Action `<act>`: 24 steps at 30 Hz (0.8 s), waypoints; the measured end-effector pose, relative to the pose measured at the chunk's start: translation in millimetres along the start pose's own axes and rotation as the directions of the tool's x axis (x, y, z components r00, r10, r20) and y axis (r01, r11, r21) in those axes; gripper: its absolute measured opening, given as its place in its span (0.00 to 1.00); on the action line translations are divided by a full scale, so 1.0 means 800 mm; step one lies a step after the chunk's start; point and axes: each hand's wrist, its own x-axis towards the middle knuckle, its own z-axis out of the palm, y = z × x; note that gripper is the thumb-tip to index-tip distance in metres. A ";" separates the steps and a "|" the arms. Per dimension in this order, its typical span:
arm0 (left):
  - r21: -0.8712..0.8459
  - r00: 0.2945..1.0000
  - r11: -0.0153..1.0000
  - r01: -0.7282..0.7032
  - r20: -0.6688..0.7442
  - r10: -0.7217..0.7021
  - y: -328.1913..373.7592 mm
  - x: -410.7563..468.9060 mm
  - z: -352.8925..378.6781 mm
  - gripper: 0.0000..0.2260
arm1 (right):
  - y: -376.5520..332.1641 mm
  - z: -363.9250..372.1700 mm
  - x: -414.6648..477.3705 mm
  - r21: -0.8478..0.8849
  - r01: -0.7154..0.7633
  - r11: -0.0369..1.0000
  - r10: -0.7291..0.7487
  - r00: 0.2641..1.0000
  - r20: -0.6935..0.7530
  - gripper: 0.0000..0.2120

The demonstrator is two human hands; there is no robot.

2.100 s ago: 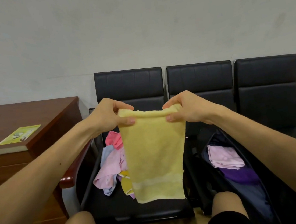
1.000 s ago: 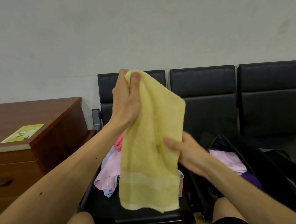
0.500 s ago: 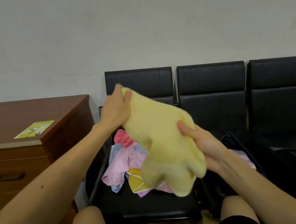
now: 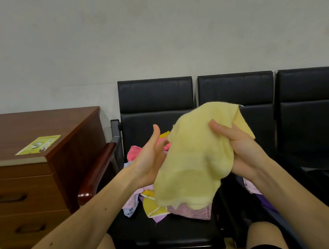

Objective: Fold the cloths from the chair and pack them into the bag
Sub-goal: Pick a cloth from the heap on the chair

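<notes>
The yellow cloth [image 4: 196, 161] hangs bunched and loosely doubled in the air in front of the person, above the front of the left-most black chair [image 4: 160, 232]. The right hand [image 4: 241, 148] grips its right side: the thumb presses on the front of the fabric and the other fingers are curled round behind it, out of sight. The left hand [image 4: 151, 162] is at the cloth's left edge, palm turned toward it, thumb pointing up and fingers [image 4: 160, 151] straight and together, their tips slipping behind the fabric.

Under the cloth, a loose pile of cloths [image 4: 147, 205] in pink, lilac, yellow and pale blue lies on the chair's seat. On the next seat to the right sits a dark bag [image 4: 328, 188], open, with a pink cloth [image 4: 250, 186] and a purple one [image 4: 267, 200] showing inside beside the right forearm.

To the left stands a brown wooden drawer cabinet [image 4: 43, 177] with a yellow-green leaflet [image 4: 40, 144] on top.
</notes>
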 end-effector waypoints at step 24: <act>0.370 0.874 0.892 -0.260 -0.303 0.380 0.036 -0.006 0.008 0.19 | -0.021 -0.044 0.031 -0.451 -0.129 0.883 -0.009 0.957 -0.290 0.17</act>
